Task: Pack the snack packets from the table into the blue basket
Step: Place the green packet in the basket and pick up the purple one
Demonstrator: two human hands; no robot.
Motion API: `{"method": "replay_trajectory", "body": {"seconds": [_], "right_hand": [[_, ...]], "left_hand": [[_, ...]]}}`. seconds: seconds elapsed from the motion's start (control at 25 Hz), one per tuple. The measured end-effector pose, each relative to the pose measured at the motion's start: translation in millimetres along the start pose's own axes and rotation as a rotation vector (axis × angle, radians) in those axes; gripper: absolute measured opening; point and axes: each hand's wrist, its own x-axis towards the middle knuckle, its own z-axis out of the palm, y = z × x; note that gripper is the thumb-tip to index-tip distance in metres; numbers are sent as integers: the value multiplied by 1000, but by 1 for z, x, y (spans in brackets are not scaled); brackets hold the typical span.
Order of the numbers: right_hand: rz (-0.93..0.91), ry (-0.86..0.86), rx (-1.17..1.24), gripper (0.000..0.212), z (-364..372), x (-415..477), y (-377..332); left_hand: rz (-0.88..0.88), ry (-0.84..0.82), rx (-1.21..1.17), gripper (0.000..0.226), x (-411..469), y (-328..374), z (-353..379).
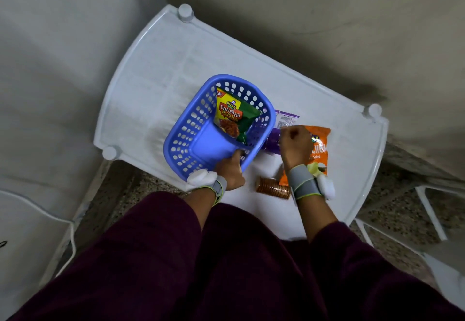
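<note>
The blue basket [177,142] stands on the white table [161,69]. A yellow-green snack packet [230,114] leans inside it against the far right wall. My left hand [230,172] grips the basket's near rim. To the right of the basket lie a purple packet [270,142], an orange chips packet [320,149] and a clear pack of brown biscuits [273,188]. My right hand [295,144] is down over the spot where the purple and orange packets meet, fingers curled. Its fingertips are hidden, so whether it holds either packet is unclear.
The table's near edge is against my dark maroon clothing. Round leg caps [185,12] mark its corners. White chair frames [427,210] stand on the speckled floor to the right, and a white cord [73,242] runs at the lower left.
</note>
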Motion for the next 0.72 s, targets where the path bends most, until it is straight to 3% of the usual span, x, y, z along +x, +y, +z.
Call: {"method": "replay_trajectory", "body": {"seconds": [0.12, 0.28, 0.4, 0.52, 0.72], "right_hand": [[195, -109, -114, 54, 8, 29, 27], [138, -219, -146, 32, 29, 43, 44], [174, -194, -42, 33, 41, 56, 67], [113, -40, 40, 34, 21, 38, 53], [-163, 269, 237, 6, -39, -13, -4]], "left_hand": [[-8, -2, 5, 71, 0, 0, -1], [2, 10, 16, 67, 0, 1, -1], [-3, 14, 3, 68, -1, 1, 0], [-4, 19, -8, 68, -2, 1, -1], [-7, 29, -12, 66, -4, 2, -2]]}}
